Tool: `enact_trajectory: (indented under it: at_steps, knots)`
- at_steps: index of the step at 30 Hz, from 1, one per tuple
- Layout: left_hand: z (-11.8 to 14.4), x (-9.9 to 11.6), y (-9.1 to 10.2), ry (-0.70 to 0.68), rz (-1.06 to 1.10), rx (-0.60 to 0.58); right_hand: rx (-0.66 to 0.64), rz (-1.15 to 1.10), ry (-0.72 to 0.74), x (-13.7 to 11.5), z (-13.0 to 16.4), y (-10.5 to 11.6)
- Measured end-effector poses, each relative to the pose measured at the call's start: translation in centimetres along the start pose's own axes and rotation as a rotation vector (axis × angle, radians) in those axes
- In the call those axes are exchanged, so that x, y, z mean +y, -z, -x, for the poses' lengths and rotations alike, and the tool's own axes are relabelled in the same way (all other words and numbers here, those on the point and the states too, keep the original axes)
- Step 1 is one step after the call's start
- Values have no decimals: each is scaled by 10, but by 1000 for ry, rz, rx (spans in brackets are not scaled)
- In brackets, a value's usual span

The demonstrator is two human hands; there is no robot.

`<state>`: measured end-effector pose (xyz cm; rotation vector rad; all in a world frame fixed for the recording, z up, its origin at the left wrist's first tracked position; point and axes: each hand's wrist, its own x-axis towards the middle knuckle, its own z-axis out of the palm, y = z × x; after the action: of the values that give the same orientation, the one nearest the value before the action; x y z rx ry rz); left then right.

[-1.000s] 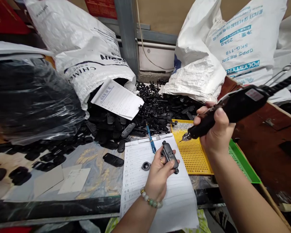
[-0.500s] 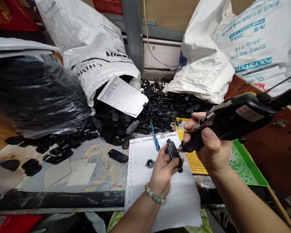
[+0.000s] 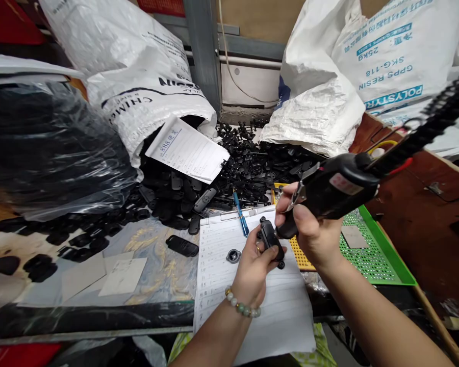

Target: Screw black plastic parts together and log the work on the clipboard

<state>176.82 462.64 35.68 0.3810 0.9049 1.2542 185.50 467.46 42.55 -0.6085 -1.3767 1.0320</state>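
My left hand grips a small black plastic casing over a white paper form on the bench. My right hand holds a black electric screwdriver with a coiled cord running up to the right. The driver's tip is pressed against the casing's upper end. A small round black part lies on the form to the left of my left hand. A beaded bracelet is on my left wrist.
A heap of black plastic parts spills from white sacks at the back. A yellow perforated tray sits inside a green tray on the right. A blue pen lies on the clipboard top. A black plastic bag is at the left.
My right hand has swung the screwdriver left from over the yellow tray down onto the casing. My left hand stayed put with the casing.
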Motion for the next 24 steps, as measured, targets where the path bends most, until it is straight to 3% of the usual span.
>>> enact_trajectory:
  at_steps: [5,8,11,13,17,20,24]
  knots:
    - [-1,3,-1,23,3,2,37,51,-23,9,6,-2]
    - [-1,4,0,22,-16,-4,-8,18,-17,10,5,-1]
    - [-3,4,2,30,-40,-23,-97,-47,-10,-2,-1,2]
    - [-5,3,5,51,-51,-30,-84,-104,71,-13,-11,5]
    - [-6,2,9,68,-65,-29,177,-82,326,-9,-45,23]
    - [-4,1,10,54,-81,-47,365,28,280,23,-71,46]
    - [-2,2,11,39,-79,-117,459,120,184,62,-85,67]
